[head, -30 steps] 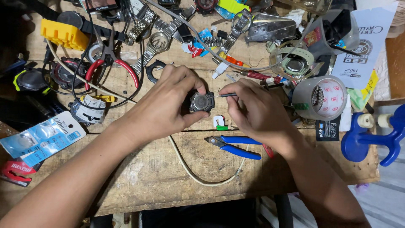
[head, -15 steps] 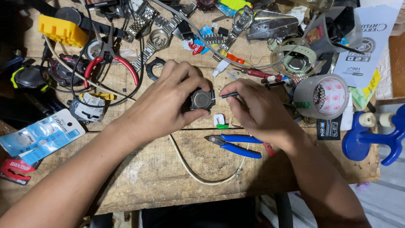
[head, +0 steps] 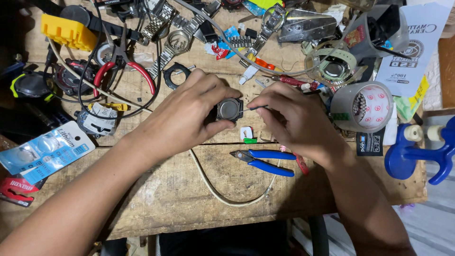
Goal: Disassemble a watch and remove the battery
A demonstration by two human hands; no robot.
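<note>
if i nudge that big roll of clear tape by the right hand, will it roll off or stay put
The tape roll lies on its side against clutter on the bench, so it would probably roll only a little. Its hollow core suggests it is light and easy to shift.

Two hands working on a small watch case over a cluttered wooden bench.

The left hand (head: 189,114) pinches the dark watch case (head: 230,109) between thumb and fingers; the right hand (head: 296,121) holds a thin pointed tool (head: 252,108) whose tip touches the case at its 3 o'clock edge. Blue-handled pliers (head: 265,161) lie near, at 5 o'clock of the case; red-handled pliers (head: 124,66) at 10 o'clock, a tape roll (head: 362,106) at 3 o'clock.
</note>
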